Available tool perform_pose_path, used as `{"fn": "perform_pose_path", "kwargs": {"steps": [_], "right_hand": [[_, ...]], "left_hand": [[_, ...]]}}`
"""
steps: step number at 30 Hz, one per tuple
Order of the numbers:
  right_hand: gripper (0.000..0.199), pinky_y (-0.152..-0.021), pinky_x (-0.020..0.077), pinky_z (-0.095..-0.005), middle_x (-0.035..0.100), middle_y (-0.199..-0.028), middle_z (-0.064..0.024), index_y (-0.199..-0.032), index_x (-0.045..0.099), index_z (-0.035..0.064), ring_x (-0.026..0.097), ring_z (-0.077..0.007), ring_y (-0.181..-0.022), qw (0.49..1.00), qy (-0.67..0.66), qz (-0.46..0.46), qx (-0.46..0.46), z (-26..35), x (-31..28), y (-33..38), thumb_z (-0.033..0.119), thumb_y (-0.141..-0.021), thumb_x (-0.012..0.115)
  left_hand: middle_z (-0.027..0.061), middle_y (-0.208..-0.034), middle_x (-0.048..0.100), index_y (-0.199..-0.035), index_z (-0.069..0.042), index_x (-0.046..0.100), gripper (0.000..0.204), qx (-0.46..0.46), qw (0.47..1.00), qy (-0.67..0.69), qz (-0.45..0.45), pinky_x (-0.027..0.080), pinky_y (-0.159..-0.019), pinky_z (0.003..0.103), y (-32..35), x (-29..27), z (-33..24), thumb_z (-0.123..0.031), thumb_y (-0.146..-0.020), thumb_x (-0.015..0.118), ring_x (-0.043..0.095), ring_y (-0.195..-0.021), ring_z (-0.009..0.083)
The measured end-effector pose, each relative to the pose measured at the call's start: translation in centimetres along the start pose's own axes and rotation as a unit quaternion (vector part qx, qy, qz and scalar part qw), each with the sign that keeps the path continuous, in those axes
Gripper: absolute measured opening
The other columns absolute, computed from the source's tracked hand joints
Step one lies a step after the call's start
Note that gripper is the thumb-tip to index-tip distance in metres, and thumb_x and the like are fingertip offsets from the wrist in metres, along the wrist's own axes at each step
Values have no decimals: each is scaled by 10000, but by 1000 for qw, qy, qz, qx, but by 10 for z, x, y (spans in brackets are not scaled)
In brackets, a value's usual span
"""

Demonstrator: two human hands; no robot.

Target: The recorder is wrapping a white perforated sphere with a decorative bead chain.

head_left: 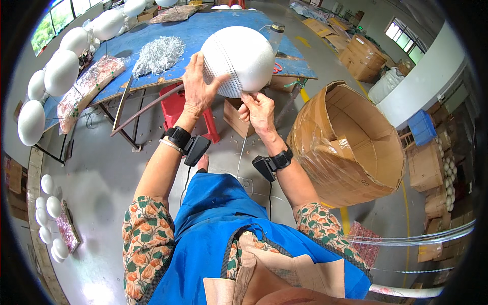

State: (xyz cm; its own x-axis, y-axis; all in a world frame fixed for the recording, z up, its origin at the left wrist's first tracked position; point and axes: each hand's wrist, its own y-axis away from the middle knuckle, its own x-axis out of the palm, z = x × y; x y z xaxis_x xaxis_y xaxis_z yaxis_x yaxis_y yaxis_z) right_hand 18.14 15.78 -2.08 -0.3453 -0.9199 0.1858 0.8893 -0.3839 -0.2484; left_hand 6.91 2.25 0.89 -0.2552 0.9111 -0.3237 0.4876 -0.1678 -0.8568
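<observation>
A big smooth white foam ball point(249, 53) is up in front of me, over the near edge of the blue table. Rows of small white beads point(222, 63) run round its left and lower part. My left hand point(200, 86) grips the ball's left side, fingers along the edge and thumb stretched across the beads. Against the ball's underside, my right hand point(258, 111) pinches a thin strand with thumb and forefinger. Below that hand a pale strand point(242, 152) hangs toward the floor. The fingertips partly hide where the strand meets the ball.
The blue table point(114, 48) carries a heap of white strands point(160, 56) and a clear jar point(276, 35). More white balls point(62, 72) stand along the left. Under the table is a red stool point(209, 122). A large open carton point(330, 147) stands close on my right.
</observation>
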Motion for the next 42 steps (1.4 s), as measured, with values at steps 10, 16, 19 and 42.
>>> {"fn": "perform_pose_path", "kwargs": {"steps": [10,16,19,42], "right_hand": [[271,-393,400,-194,570,-568,-57,-759,538,6,519,-83,-440,996,72,38,28,17,-21,45,262,-836,578],[251,-406,402,-192,565,-577,-54,-758,535,9,519,-80,-454,996,63,44,51,36,-31,118,241,-852,555],[225,-410,403,-189,557,-579,-48,-764,536,9,519,-78,-464,997,35,24,63,34,-36,137,214,-857,549],[247,-403,393,-188,554,-567,-46,-770,531,18,501,-81,-440,999,25,-18,40,4,-16,108,249,-855,550]], "left_hand": [[254,-1140,452,-1182,69,362,869,-105,988,112,3,357,-918,391,-22,-11,-5,-491,-617,713,430,-1094,359],[189,-959,547,-916,28,573,567,-62,993,58,-83,414,-782,373,-37,-7,4,-450,-642,708,514,-902,299],[161,-906,569,-894,0,593,526,-81,993,69,-51,415,-783,370,-41,-5,3,-446,-639,711,528,-879,285],[172,-1050,573,-1102,-39,547,637,-82,990,115,20,440,-796,363,-33,-3,12,-506,-680,649,558,-946,312]]}}
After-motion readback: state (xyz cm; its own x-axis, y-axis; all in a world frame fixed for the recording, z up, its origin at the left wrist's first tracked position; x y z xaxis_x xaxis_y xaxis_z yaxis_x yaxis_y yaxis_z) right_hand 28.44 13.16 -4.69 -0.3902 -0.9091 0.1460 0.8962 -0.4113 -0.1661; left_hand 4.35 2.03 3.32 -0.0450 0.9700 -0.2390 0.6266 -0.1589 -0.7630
